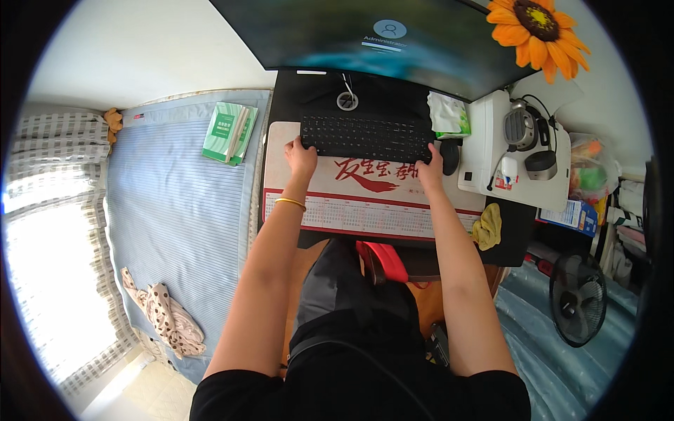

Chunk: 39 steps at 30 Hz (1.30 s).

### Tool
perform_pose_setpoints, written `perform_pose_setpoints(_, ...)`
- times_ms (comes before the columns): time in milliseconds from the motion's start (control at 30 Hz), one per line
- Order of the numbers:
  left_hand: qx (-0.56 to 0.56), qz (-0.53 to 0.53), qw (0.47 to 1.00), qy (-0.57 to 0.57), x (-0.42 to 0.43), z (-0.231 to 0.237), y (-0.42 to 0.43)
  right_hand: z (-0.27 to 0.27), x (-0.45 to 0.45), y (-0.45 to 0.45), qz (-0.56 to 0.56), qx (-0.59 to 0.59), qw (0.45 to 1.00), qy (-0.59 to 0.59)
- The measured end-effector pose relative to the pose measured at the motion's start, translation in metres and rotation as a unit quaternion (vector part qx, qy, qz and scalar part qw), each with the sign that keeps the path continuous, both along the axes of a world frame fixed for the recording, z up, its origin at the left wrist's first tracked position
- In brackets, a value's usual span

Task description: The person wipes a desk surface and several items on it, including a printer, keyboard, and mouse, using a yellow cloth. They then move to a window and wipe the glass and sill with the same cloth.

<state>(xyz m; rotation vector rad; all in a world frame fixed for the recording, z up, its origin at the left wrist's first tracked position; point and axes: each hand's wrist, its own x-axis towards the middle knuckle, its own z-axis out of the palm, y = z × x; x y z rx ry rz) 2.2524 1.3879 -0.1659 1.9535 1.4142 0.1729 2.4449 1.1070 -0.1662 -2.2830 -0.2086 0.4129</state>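
A black computer keyboard (366,138) lies across the upper part of a cream and red desk mat (300,181) printed with a calendar and writing. My left hand (301,157) grips its left end, thumb on the near corner. At the right end, my right hand (430,169) holds the near right corner. Just beyond that hand a black mouse (450,157) sits in front of a green and white tissue pack (449,116). Above the keyboard stands a large monitor (337,39), lit. Whether the keyboard touches the mat or is slightly raised, I cannot tell.
Right of the mouse, a white printer (476,152) bears headphones (518,126) and an earbud case (509,166). A yellow cloth (488,226) lies at the desk's near right. An orange artificial flower (537,29) is at upper right, a black fan (577,300) at lower right. Books (224,131) lie on the bed.
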Motion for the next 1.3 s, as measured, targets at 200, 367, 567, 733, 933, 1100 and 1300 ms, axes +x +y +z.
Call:
perform_pose_setpoints(200, -0.016, 0.037, 0.996, -0.076, -0.02, 0.0, -0.018, -0.002, -0.028, -0.003, -0.045, 0.021, 0.998, -0.041)
perform_pose_setpoints(367, -0.013, 0.04, 0.994, -0.099, -0.059, -0.014, -0.042, -0.004, -0.053, -0.026, -0.037, 0.063, 0.997, -0.04)
perform_pose_setpoints(567, -0.005, 0.033, 0.997, -0.07, -0.082, -0.013, -0.062, 0.006, -0.081, -0.052, -0.026, 0.065, 0.997, -0.012)
perform_pose_setpoints(733, 0.007, 0.029, 0.997, -0.073, -0.098, -0.012, -0.091, -0.004, -0.109, -0.077, -0.049, 0.072, 0.994, -0.062)
perform_pose_setpoints(933, 0.004, -0.007, 0.997, -0.071, -0.115, -0.029, -0.098, 0.007, -0.122, -0.098, -0.015, 0.1, 0.995, -0.004)
perform_pose_setpoints(1100, -0.024, 0.016, 0.995, -0.096, -0.132, -0.04, -0.084, 0.125, -0.1, -0.098, 0.074, 0.134, 0.979, -0.136)
perform_pose_setpoints(1300, -0.008, -0.013, 0.995, -0.098, -0.146, -0.003, -0.098, 0.222, 0.083, -0.16, -0.035, 0.116, 0.91, -0.397)
